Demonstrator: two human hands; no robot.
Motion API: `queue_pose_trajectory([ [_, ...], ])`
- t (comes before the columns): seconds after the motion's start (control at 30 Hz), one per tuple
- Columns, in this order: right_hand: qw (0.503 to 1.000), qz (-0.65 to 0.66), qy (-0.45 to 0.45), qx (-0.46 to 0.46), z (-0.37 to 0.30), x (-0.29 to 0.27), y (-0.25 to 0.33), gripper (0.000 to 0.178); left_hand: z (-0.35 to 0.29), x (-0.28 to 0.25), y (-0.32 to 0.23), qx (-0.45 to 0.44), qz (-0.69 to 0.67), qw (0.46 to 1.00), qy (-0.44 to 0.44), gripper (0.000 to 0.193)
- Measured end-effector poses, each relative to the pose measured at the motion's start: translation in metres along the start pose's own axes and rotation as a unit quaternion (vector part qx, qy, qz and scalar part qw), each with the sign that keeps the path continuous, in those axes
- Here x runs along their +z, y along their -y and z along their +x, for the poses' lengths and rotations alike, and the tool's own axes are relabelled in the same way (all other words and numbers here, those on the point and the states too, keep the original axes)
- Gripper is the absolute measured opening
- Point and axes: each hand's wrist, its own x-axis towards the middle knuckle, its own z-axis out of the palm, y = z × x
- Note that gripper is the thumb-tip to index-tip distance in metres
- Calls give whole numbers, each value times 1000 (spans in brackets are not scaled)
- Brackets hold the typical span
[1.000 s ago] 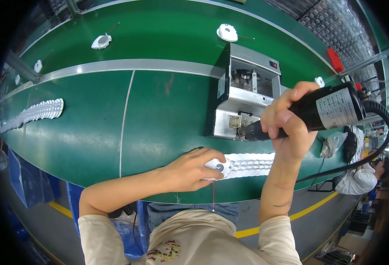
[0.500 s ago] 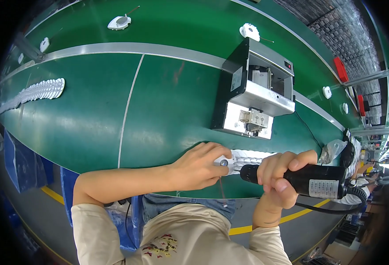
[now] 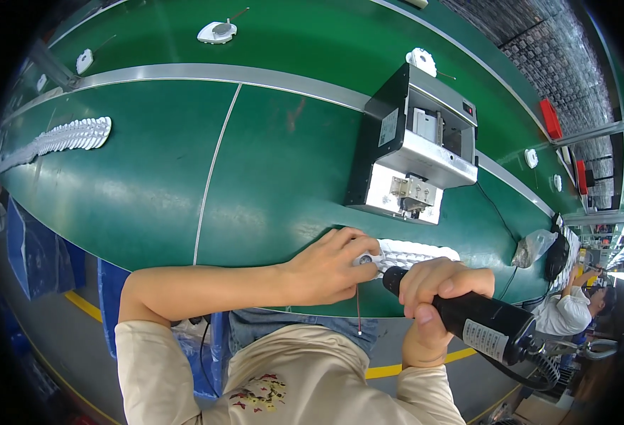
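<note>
My left hand [image 3: 332,266] is closed round a small white part [image 3: 366,261] near the table's front edge. A thin dark red wire [image 3: 359,312] hangs from that part. My right hand [image 3: 436,283] grips a black electric screwdriver [image 3: 485,327], tilted with its rear end low and to the right. The screwdriver's nose points at the white part; whether the bit touches it I cannot make out. Just beyond my hands lies a row of overlapping white parts [image 3: 425,250], partly hidden by the right hand.
A black and silver screw feeder [image 3: 418,159] stands on the green table beyond my hands. A long row of white parts [image 3: 71,138] lies at far left. Along the far green belt [image 3: 312,39] sit several white parts with wires. A clear plastic bag [image 3: 534,246] lies at right.
The screwdriver has swung from nearly level to tilted, its rear end lower. My left hand keeps its hold on the white part. White parts on the far belt have shifted right.
</note>
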Motion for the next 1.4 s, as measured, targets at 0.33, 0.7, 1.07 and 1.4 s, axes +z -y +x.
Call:
queue_pose_trajectory([
  [0.33,999,8,38,-26,-1,-2,-4,29,-2,4,0,7,15,1000,1,32],
  [0.7,979,190,68,-34,20,-42,3,45,1,-3,4,2,1,1000,32,26],
  [1.07,989,100,-37,-106,20,-92,12,46,-32,-88,15,-156,89,984,1,29],
  [1.4,989,78,-20,-122,18,-98,13,40,-17,-105,13,-276,215,936,-23,37],
])
